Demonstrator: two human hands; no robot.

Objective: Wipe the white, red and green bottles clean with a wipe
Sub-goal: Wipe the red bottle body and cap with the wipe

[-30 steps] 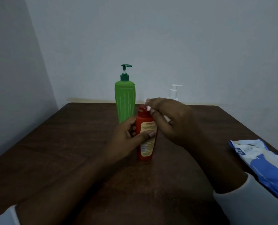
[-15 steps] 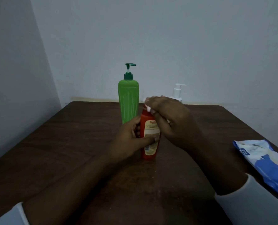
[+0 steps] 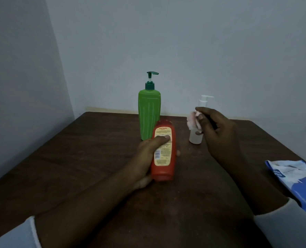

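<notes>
Mid-task, judging by the layout: left hand [image 3: 143, 161] grips the red bottle [image 3: 164, 154] at frame center, thumb across the label, bottle tipped with base toward the camera and cap pointing away; can't tell if it touches the surface [image 3: 95, 149]. Right hand [image 3: 218, 133], right of center, pinches a crumpled wipe [image 3: 191, 120] between fingertips, held up and apart from the red bottle, in front of the white bottle [image 3: 195, 138]. Hands are apart, each clamped on its own thing. Green bottle [image 3: 149, 113] stands upright just behind the red one, nothing touching it. Red looks like the one in work; which bottles are already clean can't be read from the frame, no visible dirt or shine either way. Materials: red bottle is smooth plastic, flattened oval, with a yellowish paper label; green is tall, ribbed plastic with a dark green pump; white is a small cylinder with a white pump. Wipe is soft, wadded, faintly pink. Surface is dark wood grain, matte. Blue-white crinkly plastic pack [image 3: 295, 183] lies at the right edge.
</notes>
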